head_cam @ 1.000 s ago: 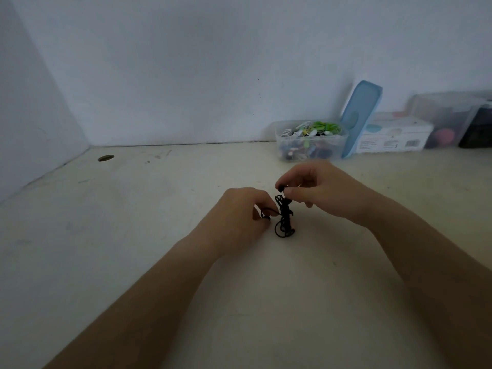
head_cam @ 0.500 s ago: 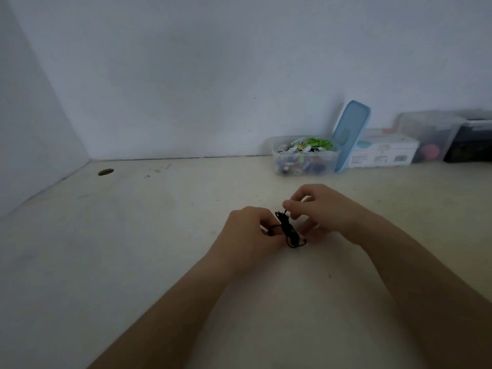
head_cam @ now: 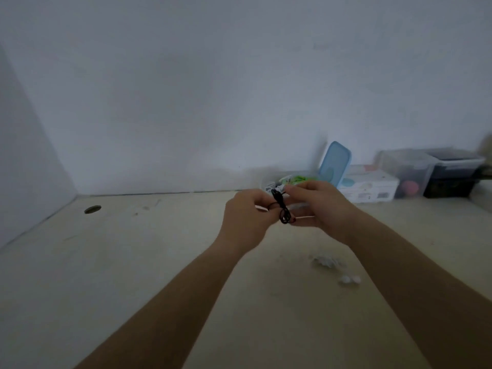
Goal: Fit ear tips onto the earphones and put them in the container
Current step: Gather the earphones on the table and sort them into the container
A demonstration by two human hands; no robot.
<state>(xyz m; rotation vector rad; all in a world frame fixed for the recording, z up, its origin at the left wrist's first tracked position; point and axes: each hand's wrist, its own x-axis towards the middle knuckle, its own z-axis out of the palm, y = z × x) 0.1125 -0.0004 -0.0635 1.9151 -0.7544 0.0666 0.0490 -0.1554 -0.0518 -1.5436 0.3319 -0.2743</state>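
Left hand [head_cam: 247,215], fingers curled, pinches a loop of the black earphones [head_cam: 282,213], whose coiled cord hangs between the two hands. Right hand [head_cam: 319,206] pinches the top of the same bundle with thumb and fingertips. Just behind the hands, by the far wall, stands the clear container [head_cam: 267,185] holding green and white items, with a blue lid [head_cam: 335,166] propped upright at its right. Small white ear tips [head_cam: 326,261] lie on the worktop [head_cam: 133,262] beside the right forearm. Farther right sit a white carton [head_cam: 370,186], a clear tub [head_cam: 404,169] and a dark box [head_cam: 452,177].
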